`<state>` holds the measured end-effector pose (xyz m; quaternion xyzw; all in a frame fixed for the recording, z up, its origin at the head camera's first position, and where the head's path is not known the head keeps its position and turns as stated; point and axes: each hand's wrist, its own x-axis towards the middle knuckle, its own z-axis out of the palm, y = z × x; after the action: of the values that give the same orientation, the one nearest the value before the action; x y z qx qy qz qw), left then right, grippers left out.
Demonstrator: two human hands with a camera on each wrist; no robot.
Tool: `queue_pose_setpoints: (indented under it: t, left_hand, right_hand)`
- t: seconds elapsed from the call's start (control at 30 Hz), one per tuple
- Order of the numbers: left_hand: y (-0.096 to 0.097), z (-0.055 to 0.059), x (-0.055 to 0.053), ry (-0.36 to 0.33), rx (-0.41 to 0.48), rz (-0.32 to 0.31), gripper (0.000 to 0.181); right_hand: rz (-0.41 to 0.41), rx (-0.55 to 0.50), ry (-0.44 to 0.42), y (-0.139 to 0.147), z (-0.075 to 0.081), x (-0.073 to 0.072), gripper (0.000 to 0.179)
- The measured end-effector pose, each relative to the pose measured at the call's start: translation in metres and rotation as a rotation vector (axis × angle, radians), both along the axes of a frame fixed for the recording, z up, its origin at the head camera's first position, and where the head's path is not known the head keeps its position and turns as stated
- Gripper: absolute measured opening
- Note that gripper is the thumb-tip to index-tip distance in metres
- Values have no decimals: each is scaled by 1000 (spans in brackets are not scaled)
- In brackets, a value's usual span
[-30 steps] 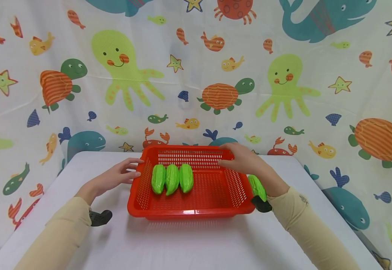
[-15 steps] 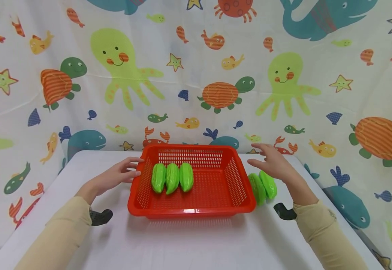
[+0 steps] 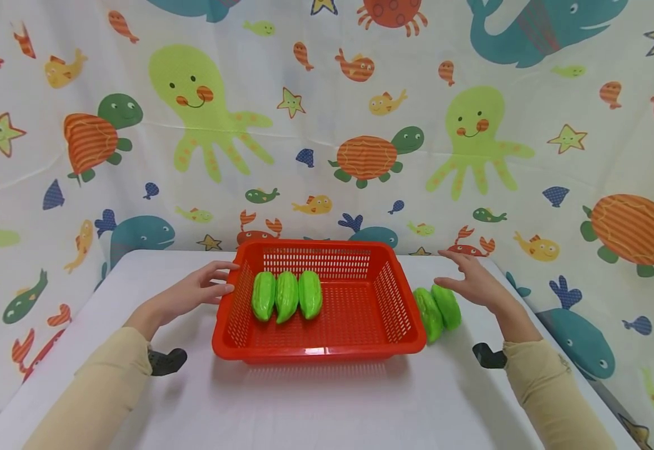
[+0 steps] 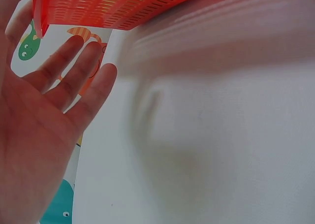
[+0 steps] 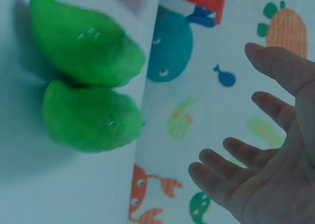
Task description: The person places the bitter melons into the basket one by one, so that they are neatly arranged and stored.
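Three glossy green ridged vegetables that look like bitter melons (image 3: 287, 297) lie side by side in the left half of a red plastic basket (image 3: 327, 352). My left hand (image 3: 200, 286) is at the basket's left rim, fingertips right against its outside; in the left wrist view its other fingers (image 4: 93, 86) stretch loosely below the rim. To the basket's right, two more bitter melons (image 3: 446, 306) lie next to each other on the table. Just right of them hovers my right hand (image 3: 473, 282), fingers spread and nothing in it. The right wrist view shows that pair (image 5: 91, 115) apart from the hand.
The basket stands on a white table (image 3: 304, 406). Behind it hangs a curtain (image 3: 316, 125) printed with sea animals, close to the table's back edge. A black strap piece (image 3: 489, 356) sits under the right wrist, another (image 3: 167, 362) under the left.
My right hand has moved right, from over the basket's right rim to beyond the two bitter melons outside, uncovering them. The left hand and basket have stayed in place.
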<state>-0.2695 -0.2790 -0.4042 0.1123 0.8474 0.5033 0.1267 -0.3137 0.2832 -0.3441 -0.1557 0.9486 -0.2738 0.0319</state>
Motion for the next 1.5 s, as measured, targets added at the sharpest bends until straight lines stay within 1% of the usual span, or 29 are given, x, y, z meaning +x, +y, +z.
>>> queue_pose_setpoints:
  t: [0.27, 0.4, 0.6, 0.77, 0.93, 1.0, 1.23, 1.3, 1.5]
  left_hand:
    - [1, 1, 0, -9, 2, -3, 68]
    - [1, 1, 1, -10, -2, 1, 68]
    - [1, 1, 3, -9, -4, 8, 69]
    - [2, 1, 3, -8, -3, 9, 69]
    - [2, 2, 4, -2, -8, 10, 69]
    - [2, 2, 4, 1, -10, 11, 69]
    - [2, 1, 5, 1, -5, 11, 68]
    - [2, 1, 4, 0, -4, 11, 68]
    - [1, 0, 5, 0, 8, 9, 69]
  right_hand:
    - [28, -4, -133, 26, -25, -7, 73]
    - [15, -21, -209, 34, -39, -10, 75]
    - [-11, -47, -275, 39, -59, -12, 77]
    - [-15, -48, -284, 39, -68, -11, 75]
    - [-4, -59, -280, 38, -70, -9, 70]
    - [10, -66, -270, 38, -71, -9, 68]
    - [97, -87, -222, 38, -72, -9, 60]
    - [106, -88, -219, 38, -72, -9, 59]
    - [84, -56, -240, 40, -73, -10, 58]
